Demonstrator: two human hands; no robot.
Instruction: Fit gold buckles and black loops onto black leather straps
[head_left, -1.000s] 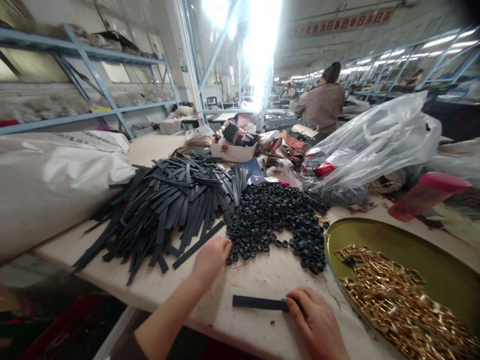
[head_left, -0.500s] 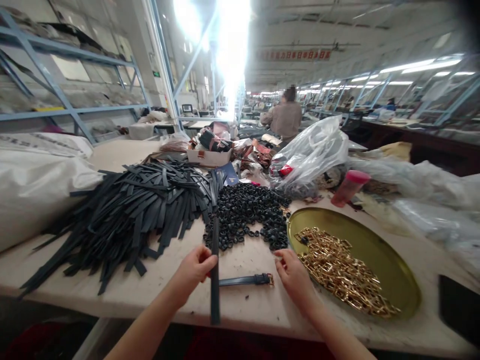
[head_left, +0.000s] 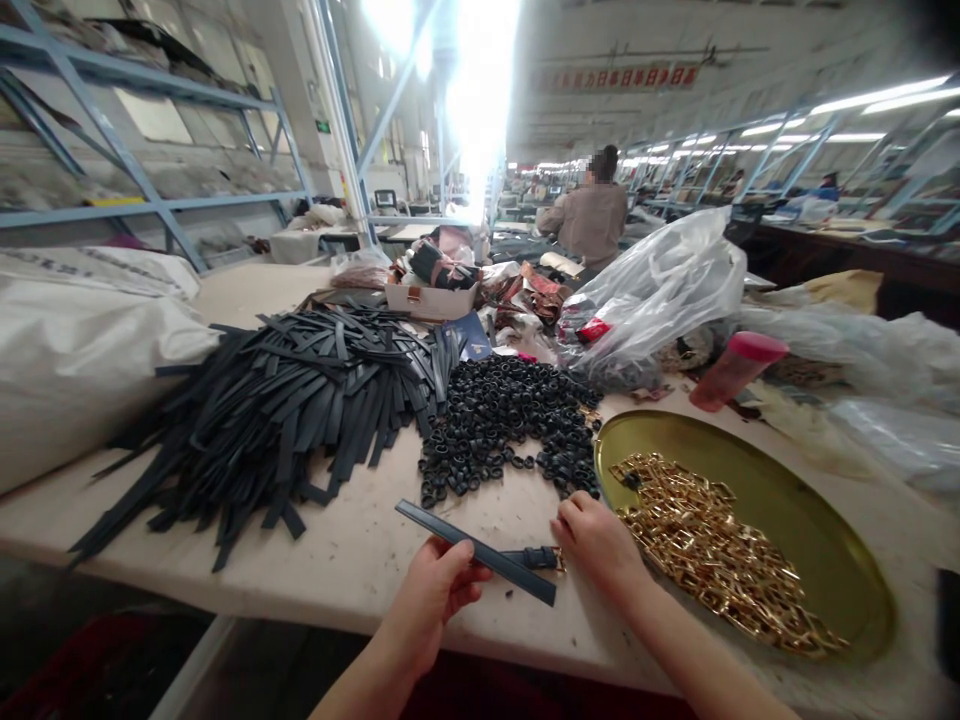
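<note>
Head view: your L hand (head_left: 431, 600), lower centre, has its fingers grasping a flat black leather-look strip (head_left: 516, 573), thumb on top. The strip slants from mid-frame down toward lower right, held above the table (head_left: 352, 560). Partly under it lies a black strap w/ a dark loop and a gold metal buckle (head_left: 559, 560) at its R end. Your R hand (head_left: 600, 545) is just R of centre, fingers bent in, near that buckle; can't tell if anything's pinched in them.

Step in hand, my read: handling a single strip, no loop or buckle visible on it. Next move prob. calls for a firm L grip, strip end kept steady, R fingers free for small parts.

Supplies: heap of long black strips (head_left: 300, 400) L of centre; pile of small black ring-shaped loops (head_left: 510, 415) mid-frame; gold metal buckles (head_left: 720, 550) in the oval olive-gold tray (head_left: 791, 520), lower R.

Edges: table's front edge runs close under your L wrist, so don't drift lower. Tray rim's just beside your R hand; watch it when swinging R. Best room: bare tabletop between heap and L hand, plus a smaller patch betw. loops and strip.
</note>
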